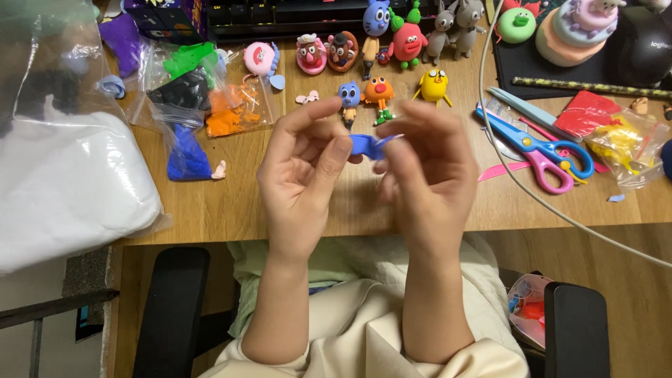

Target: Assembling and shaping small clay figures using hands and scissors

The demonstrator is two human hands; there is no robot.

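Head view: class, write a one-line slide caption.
Both hands pinch blue clay above a desk of clay figures.

We have a single view, from a camera worn on the person's head, so we look steeply down and slightly forward over the lap onto the wooden worktop (210,210). We sit close: the left hand (304,164) and right hand (427,164) fill the centre, forearms entering from 6 o'clock. The worktop's near edge crosses the frame just below the middle. Toward 12 o'clock the view reaches a keyboard (294,15) at the far side; at 9 o'clock a white bag (66,185); at 3 o'clock scissors (539,147). No second view overlaps with ours.
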